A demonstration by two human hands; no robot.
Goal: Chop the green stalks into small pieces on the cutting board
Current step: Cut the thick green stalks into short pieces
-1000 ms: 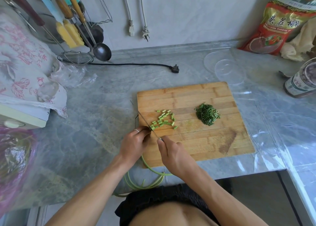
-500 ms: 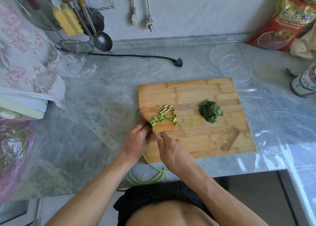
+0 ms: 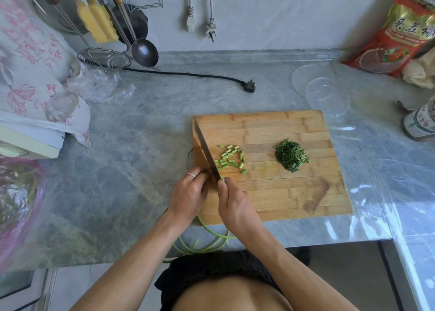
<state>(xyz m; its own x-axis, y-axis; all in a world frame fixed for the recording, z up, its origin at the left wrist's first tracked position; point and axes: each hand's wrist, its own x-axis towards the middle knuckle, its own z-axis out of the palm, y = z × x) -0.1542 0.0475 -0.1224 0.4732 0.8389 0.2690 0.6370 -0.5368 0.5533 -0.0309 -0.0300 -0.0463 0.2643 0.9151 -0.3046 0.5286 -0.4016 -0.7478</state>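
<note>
A wooden cutting board (image 3: 270, 127) lies on the grey counter. Several light green stalk pieces (image 3: 230, 159) are scattered on its left part. A heap of finely chopped dark greens (image 3: 292, 155) sits at its middle. My right hand (image 3: 235, 205) grips the handle of a knife (image 3: 207, 153), whose blade runs along the board's left side just left of the cut pieces. My left hand (image 3: 190, 193), with a ring, holds the long green stalks (image 3: 204, 242) down at the board's left edge, fingertips curled beside the blade. The stalks curl off the counter's front edge.
A clear plastic bowl (image 3: 328, 99) and a lid stand behind the board. A black plug and cord (image 3: 249, 87) lie at the back. A ladle (image 3: 144, 55) and strainer (image 3: 104, 59) hang at the back left. A red bag (image 3: 393, 35) and a jar (image 3: 421, 122) are on the right.
The knife blade has come up and now lies longer across the board's left side. Both hands stay in about the same spot on the board; the camera has shifted a little.
</note>
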